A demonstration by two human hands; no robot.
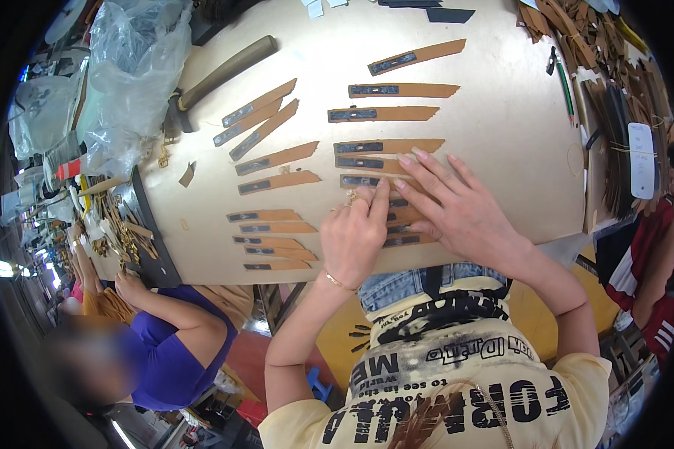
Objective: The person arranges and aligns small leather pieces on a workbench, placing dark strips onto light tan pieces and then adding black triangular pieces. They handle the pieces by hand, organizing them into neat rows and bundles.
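Observation:
Brown leather strips, each with a dark patch at one end, lie in two columns on the pale table (517, 172). My left hand (356, 232) is closed over the right column, its index fingertip pressing beside the dark patch of one strip (359, 181). Something small and gold shows at its curled fingers; whether it is held or a ring I cannot tell. Spread flat, my right hand (460, 206) rests with fingertips on the brown ends of neighbouring strips and partly hides those below. Farther up the column lies another strip (404, 90). The left column includes a strip (277, 158) pointing up and right.
A wooden-handled hammer (228, 73) lies at the far left, near clear plastic bags (131, 67). Gold metal pieces (131, 236) are heaped at the left edge. Bundled dark strips (614, 142) and a green pencil (565, 90) sit at right. A co-worker in purple (176, 348) is at left.

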